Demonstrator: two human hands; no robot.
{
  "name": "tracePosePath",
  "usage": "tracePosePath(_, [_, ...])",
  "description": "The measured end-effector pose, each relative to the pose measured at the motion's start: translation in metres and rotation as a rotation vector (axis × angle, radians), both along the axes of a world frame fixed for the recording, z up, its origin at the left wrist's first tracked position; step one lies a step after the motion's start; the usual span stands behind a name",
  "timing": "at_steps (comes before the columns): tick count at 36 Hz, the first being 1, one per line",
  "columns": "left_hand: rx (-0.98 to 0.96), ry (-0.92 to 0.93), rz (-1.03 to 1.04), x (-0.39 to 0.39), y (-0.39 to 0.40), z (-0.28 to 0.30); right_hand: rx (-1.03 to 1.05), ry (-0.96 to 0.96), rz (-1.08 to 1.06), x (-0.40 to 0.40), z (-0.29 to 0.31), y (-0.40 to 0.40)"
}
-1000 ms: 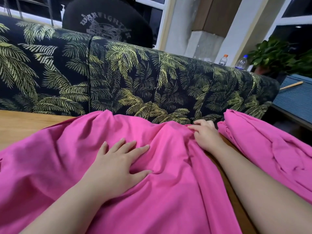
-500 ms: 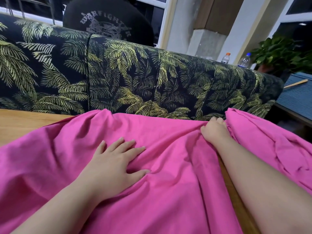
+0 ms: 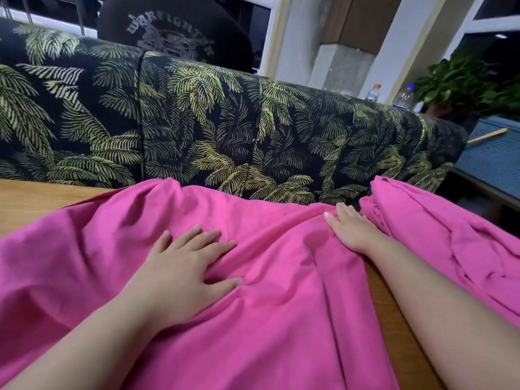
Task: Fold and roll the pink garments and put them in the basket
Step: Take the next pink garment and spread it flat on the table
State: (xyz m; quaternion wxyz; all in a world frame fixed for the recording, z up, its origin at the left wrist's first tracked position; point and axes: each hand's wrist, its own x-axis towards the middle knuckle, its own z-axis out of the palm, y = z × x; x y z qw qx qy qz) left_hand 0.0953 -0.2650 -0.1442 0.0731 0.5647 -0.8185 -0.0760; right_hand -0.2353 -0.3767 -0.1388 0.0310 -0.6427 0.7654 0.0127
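A large pink garment [image 3: 267,319] lies spread and wrinkled over the wooden table [image 3: 33,204]. My left hand [image 3: 185,266] rests flat on its middle with the fingers spread. My right hand [image 3: 350,228] lies with straight fingers on the garment's far right edge, at the table's rim. A second pink garment [image 3: 439,237] sits bunched up to the right of my right forearm. No basket is in view.
A dark sofa with a palm-leaf print [image 3: 225,128] stands right behind the table. A person in a black printed shirt [image 3: 171,35] sits beyond it. Two plastic bottles [image 3: 374,92], a potted plant [image 3: 464,80] and a blue surface [image 3: 492,159] are at the right.
My right hand slid right along the garment's far edge, gripped it half a second ago, and now lies flat with straight fingers. My left hand has stayed in place.
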Motion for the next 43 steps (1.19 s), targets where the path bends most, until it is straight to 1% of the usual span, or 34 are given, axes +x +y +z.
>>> tracePosePath(3, [0.002,0.004,0.004,0.0,0.0,0.0,-0.039,0.027,-0.054,0.008,0.006,0.015])
tracePosePath(6, [0.01,-0.001,0.009,-0.002,0.001,0.0,-0.084,-0.007,-0.028,0.038,0.009,0.047])
tracePosePath(8, [0.014,0.012,0.015,-0.002,0.001,0.0,-0.052,-0.056,-0.039,0.062,0.009,0.075])
tracePosePath(10, [0.015,0.013,0.018,-0.002,0.003,0.001,0.015,-0.056,-0.075,0.082,0.008,0.106])
tracePosePath(12, [0.022,0.016,0.021,-0.003,0.006,0.002,0.052,-0.061,-0.073,0.099,0.006,0.138])
tracePosePath(14, [0.041,0.06,0.022,-0.002,0.011,0.005,0.057,-0.078,-0.049,0.11,0.001,0.168])
tracePosePath(17, [0.012,0.193,0.058,0.004,0.018,0.009,0.027,-0.091,0.017,0.109,-0.006,0.199])
tracePosePath(19, [-0.037,0.216,0.085,0.01,0.023,0.011,-0.006,-0.109,0.044,0.097,-0.006,0.21])
tracePosePath(21, [-0.081,0.234,0.108,0.017,0.028,0.013,0.008,-0.111,0.05,0.084,0.0,0.218])
tracePosePath(24, [-0.19,0.283,0.165,0.029,0.036,0.014,0.064,-0.065,0.033,0.066,0.005,0.226])
tracePosePath(26, [-0.241,0.285,0.21,0.038,0.04,0.012,0.109,-0.022,0.013,0.055,0.009,0.231])
tracePosePath(30, [-0.236,0.301,0.275,0.054,0.046,0.009,0.136,0.005,-0.012,0.038,0.011,0.238])
tracePosePath(33, [-0.238,0.321,0.316,0.056,0.052,0.011,0.15,0.019,-0.041,0.044,0.019,0.238])
tracePosePath(35, [-0.23,0.325,0.308,0.051,0.055,0.012,0.065,0.025,-0.082,0.058,0.029,0.229])
tracePosePath(38, [-0.25,0.337,0.259,0.04,0.057,0.011,-0.18,-0.017,-0.06,0.101,0.045,0.199])
tracePosePath(40, [-0.27,0.368,0.249,0.037,0.057,0.01,-0.262,-0.111,0.027,0.143,0.051,0.173])
tracePosePath(43, [-0.322,0.425,0.274,0.037,0.054,0.01,-0.311,-0.3,0.143,0.215,0.051,0.132])
